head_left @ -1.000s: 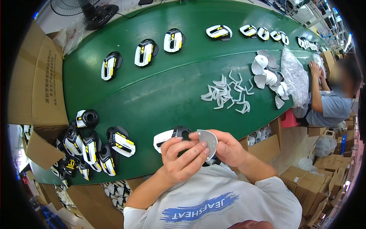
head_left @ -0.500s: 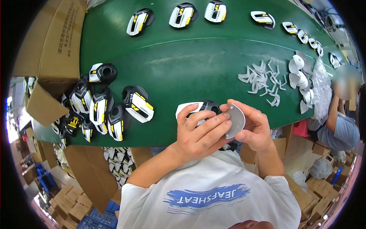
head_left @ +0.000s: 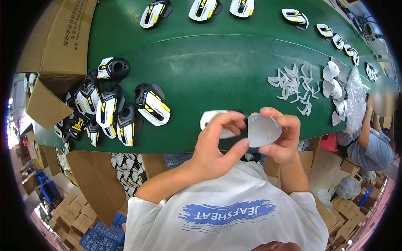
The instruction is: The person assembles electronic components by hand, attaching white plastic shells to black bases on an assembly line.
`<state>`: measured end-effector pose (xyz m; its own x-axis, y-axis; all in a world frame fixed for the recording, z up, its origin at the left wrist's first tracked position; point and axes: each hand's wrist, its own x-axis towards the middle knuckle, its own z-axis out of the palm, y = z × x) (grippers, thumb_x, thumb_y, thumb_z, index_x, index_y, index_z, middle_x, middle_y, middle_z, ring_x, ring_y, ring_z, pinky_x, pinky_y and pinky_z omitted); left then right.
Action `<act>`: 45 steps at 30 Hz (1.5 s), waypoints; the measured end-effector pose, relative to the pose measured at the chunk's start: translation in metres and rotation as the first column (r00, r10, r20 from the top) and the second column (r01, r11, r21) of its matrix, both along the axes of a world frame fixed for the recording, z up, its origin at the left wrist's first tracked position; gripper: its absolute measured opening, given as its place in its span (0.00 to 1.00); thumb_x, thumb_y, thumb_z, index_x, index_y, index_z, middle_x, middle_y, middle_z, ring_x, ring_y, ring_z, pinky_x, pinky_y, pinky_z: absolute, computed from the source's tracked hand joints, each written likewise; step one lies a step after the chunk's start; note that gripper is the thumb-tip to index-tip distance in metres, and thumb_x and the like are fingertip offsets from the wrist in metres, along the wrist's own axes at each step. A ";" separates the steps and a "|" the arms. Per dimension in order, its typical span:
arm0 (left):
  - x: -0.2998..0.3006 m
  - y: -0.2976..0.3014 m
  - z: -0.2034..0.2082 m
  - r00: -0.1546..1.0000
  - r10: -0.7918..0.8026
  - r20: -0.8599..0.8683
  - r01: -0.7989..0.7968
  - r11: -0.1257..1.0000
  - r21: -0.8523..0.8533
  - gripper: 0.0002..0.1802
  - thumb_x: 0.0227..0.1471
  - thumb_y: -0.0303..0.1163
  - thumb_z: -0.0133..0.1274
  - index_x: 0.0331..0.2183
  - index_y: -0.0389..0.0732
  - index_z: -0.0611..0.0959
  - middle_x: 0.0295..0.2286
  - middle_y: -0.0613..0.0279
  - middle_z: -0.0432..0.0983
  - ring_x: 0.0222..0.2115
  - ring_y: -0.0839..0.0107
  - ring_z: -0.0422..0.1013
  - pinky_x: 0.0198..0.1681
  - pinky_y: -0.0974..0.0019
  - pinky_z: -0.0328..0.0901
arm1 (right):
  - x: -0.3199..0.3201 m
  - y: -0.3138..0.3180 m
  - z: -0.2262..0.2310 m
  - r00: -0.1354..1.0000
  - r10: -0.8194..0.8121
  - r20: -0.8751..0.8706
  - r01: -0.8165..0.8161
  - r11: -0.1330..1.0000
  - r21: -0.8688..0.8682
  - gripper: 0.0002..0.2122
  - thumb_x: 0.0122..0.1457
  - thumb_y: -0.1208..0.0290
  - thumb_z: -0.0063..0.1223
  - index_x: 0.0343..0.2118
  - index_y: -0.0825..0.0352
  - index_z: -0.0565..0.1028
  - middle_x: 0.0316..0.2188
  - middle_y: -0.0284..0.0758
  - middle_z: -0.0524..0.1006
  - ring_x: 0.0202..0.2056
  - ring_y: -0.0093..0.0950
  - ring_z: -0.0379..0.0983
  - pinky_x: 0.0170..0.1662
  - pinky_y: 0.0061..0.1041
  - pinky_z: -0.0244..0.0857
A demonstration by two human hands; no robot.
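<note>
- In the head view, the right hand (head_left: 287, 136) grasps a curved grey piece (head_left: 264, 131) between thumb and fingers, above the near edge of the green counter (head_left: 201, 75).
- The left hand (head_left: 220, 144) is released, its fingers curled and parted from the thumb; whether the thumb touches the piece's edge, I cannot tell.
- Behind the left hand, partly hidden, a white-and-black shell (head_left: 209, 118) lies on the counter.
- To the right lie loose translucent strips (head_left: 289, 83), then stacked curved pieces (head_left: 333, 88) beside a clear plastic bag (head_left: 356, 96).
- More shells (head_left: 109, 108) cluster at left, near a cardboard box (head_left: 63, 37).
</note>
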<state>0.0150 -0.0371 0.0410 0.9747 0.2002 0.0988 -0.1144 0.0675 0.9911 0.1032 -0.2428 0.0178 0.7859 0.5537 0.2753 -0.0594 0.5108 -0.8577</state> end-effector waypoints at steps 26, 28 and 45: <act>0.063 -0.013 -0.055 0.962 0.190 0.199 -0.262 0.853 0.452 0.41 0.61 0.15 0.53 0.71 0.36 0.58 0.63 0.44 0.67 0.50 0.58 0.75 0.55 0.53 0.71 | 0.036 0.052 -0.017 0.833 -0.139 0.535 0.414 0.798 -0.437 0.17 0.66 0.82 0.64 0.58 0.68 0.84 0.52 0.41 0.87 0.48 0.36 0.85 0.51 0.32 0.80; 0.053 -0.014 -0.058 0.925 0.216 0.314 -0.355 0.789 0.501 0.40 0.58 0.15 0.56 0.70 0.34 0.64 0.57 0.41 0.72 0.50 0.54 0.75 0.55 0.50 0.69 | 0.032 0.050 -0.009 0.875 -0.141 0.464 0.394 0.764 -0.511 0.16 0.69 0.83 0.59 0.57 0.68 0.84 0.48 0.41 0.86 0.45 0.33 0.84 0.49 0.31 0.80; 0.023 0.048 -0.011 0.942 -0.317 0.113 0.035 0.427 0.904 0.37 0.52 0.42 0.74 0.63 0.45 0.83 0.63 0.57 0.76 0.63 0.52 0.69 0.67 0.44 0.59 | 0.045 0.005 0.021 0.406 0.246 0.880 0.731 0.490 -0.474 0.22 0.60 0.74 0.62 0.59 0.58 0.85 0.53 0.28 0.86 0.47 0.30 0.80 0.54 0.34 0.71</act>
<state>0.0378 0.0106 0.0301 0.8917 -0.3077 0.3319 -0.4374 -0.7742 0.4574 0.1484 -0.2380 0.0393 0.5733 0.6948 0.4343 0.8193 -0.4816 -0.3111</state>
